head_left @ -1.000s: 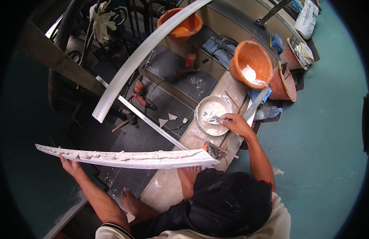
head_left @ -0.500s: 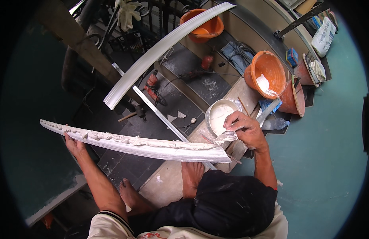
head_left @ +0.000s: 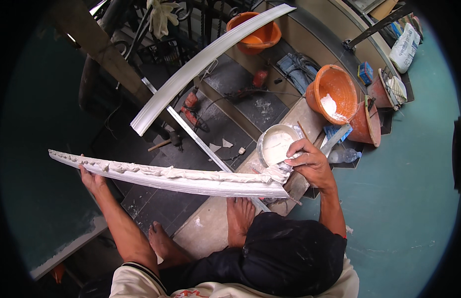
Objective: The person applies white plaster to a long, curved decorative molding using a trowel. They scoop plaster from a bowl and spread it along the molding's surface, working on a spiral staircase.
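Observation:
A long, curved white moulding (head_left: pixel 190 186) lies across in front of me, with a lumpy bead of wet plaster along its upper edge. Near its left end, my left hand (head_left: pixel 93 181) is closed around it from the lower side. At the other end, my right hand (head_left: pixel 311 165) pinches what looks like a putty knife, its blade mostly hidden under plaster (head_left: pixel 276 174) against the moulding's edge. Just beyond those fingers stands a round mixing bowl (head_left: pixel 276 144) holding creamy white plaster. A second curved white moulding (head_left: pixel 210 59) rests farther off, spanning a metal rail (head_left: pixel 195 136).
Orange tubs (head_left: pixel 332 94) stand at the right and far back, one with white powder inside. A red power drill (head_left: pixel 190 107), cables and a hammer (head_left: pixel 166 144) lie on the dark tiles. A plastic bottle (head_left: pixel 345 155) lies right of the bowl. My bare feet (head_left: pixel 240 221) are below the moulding.
My right hand has tilted and shifted slightly, and a thicker lump of plaster now sits at the moulding's right end. That end has risen a little; my left hand keeps its hold.

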A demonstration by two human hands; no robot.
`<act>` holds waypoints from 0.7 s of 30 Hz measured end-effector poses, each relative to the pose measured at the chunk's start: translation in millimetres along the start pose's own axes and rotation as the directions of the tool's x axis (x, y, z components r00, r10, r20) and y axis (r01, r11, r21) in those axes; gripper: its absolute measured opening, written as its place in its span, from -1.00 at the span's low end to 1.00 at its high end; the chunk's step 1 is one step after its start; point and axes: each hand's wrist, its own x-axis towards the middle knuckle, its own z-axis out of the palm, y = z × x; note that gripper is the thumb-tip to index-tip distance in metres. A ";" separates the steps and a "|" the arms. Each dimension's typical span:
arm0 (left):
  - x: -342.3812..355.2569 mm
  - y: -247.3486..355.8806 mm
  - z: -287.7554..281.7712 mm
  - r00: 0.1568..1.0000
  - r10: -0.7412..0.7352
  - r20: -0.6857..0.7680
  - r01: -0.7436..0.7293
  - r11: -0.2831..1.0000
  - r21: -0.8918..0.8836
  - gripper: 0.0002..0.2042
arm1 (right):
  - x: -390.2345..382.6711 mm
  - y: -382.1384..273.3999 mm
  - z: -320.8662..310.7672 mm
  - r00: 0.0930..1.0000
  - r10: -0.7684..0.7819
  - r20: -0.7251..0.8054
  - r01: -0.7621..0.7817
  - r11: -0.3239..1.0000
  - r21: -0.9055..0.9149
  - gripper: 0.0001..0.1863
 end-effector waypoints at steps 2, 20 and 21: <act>0.9 0.4 -1.4 1.000 0.008 0.001 -0.008 1.000 0.005 -0.55 | -2.2 -2.5 -2.5 1.000 -0.004 -0.031 0.002 0.997 -0.076 -0.62; 13.4 4.0 -12.8 0.999 0.027 0.039 -0.026 0.999 -0.036 -0.54 | 26.2 -63.2 -10.7 0.975 -0.221 -0.014 0.149 0.702 -0.697 -0.68; 14.5 6.7 -15.6 0.999 0.033 0.034 -0.031 0.999 -0.042 -0.54 | 23.6 -57.4 -15.0 0.978 -0.209 -0.014 0.136 0.685 -0.716 -0.67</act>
